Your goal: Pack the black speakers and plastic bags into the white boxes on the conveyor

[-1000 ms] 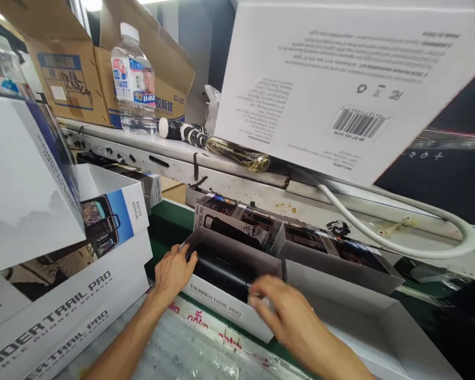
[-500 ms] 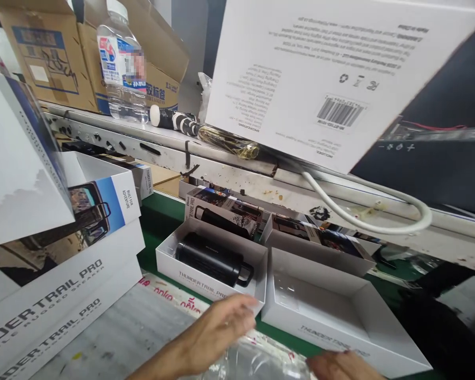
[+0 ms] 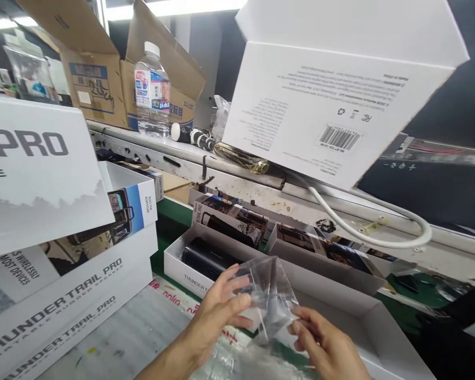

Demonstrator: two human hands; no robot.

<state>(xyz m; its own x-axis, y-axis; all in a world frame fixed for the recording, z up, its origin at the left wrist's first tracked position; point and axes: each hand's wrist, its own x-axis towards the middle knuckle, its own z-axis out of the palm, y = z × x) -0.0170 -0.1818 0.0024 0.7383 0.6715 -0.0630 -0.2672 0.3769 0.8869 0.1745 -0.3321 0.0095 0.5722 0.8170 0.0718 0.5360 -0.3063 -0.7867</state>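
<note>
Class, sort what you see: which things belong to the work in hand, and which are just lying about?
In hand: clear bag, held by left hand and right hand; speaker in open box.
Lying about: water bottle, cardboard cartons, white cable.

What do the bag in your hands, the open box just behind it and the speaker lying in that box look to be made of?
The small clear bag, pinched between left hand and right hand, looks like thin glossy plastic film: see-through, creased, catching glare. The open white box seems matte printed cardboard, with stiff folded walls. The black cylindrical speaker looks like matte plastic or rubber; the view leaves that open.
</note>
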